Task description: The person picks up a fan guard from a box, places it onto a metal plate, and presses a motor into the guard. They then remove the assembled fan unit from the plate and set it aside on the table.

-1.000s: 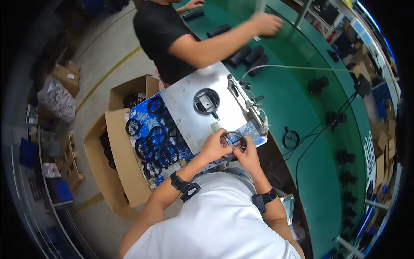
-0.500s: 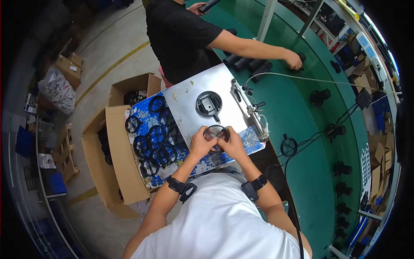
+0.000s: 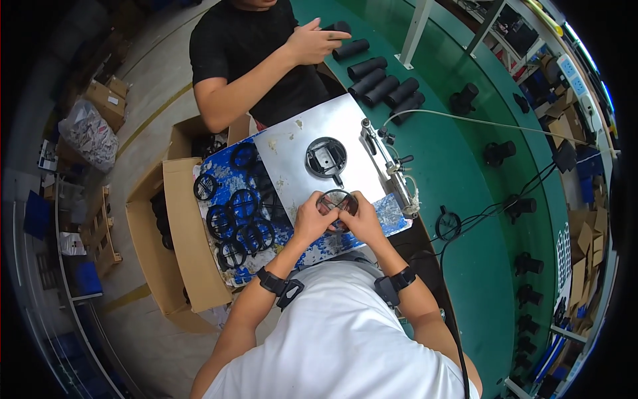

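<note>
Between them, my left hand (image 3: 311, 218) and my right hand (image 3: 363, 218) grip a round black ring (image 3: 337, 193) with thin spokes. Both thumbs press in toward the ring's middle, and the fingers wrap its two sides. It is held above the near edge of a metal plate (image 3: 286, 143). Just beyond my hands, a round black fixture (image 3: 326, 158) with a short tab sits on that plate. Several similar black rings (image 3: 243, 205) lie on the worn blue board (image 3: 219, 161) to the left.
Open cardboard boxes (image 3: 185, 239) stand left of the board. A metal cylinder mechanism (image 3: 387, 167) with a hose runs along the plate's right side. Several black tubes (image 3: 381, 90) and fittings rest on the green bench (image 3: 432, 153). A co-worker in a black shirt (image 3: 242, 46) stands beyond the plate.
The co-worker's arm has drawn back from the green bench, uncovering a black fitting and tubes, and the body has shifted left. My hands keep the ring in nearly the same place.
</note>
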Demonstrator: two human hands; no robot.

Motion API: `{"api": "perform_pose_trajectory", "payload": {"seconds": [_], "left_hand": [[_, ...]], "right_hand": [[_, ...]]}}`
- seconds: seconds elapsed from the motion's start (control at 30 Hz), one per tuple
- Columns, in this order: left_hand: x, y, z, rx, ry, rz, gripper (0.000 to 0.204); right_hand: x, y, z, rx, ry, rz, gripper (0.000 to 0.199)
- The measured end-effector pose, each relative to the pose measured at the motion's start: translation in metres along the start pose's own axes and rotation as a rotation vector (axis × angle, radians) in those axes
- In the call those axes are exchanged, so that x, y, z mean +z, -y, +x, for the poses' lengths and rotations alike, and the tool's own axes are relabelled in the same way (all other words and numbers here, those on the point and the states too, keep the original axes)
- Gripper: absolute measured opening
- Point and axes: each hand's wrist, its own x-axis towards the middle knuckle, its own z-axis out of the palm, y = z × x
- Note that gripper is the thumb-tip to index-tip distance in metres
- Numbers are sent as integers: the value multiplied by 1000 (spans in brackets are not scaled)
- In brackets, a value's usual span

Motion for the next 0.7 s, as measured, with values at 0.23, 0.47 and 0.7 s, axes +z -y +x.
{"api": "perform_pose_trajectory", "payload": {"seconds": [0.23, 0.47, 0.7], "left_hand": [[0, 4, -3, 4, -8, -16, 26], [-1, 7, -2, 29, -18, 30, 26], [-2, 0, 1, 30, -1, 23, 28]], "right_hand": [[3, -2, -2, 1, 7, 28, 32], [4, 2, -1, 82, 44, 167, 26], [1, 7, 2, 67, 48, 174, 25]]}}
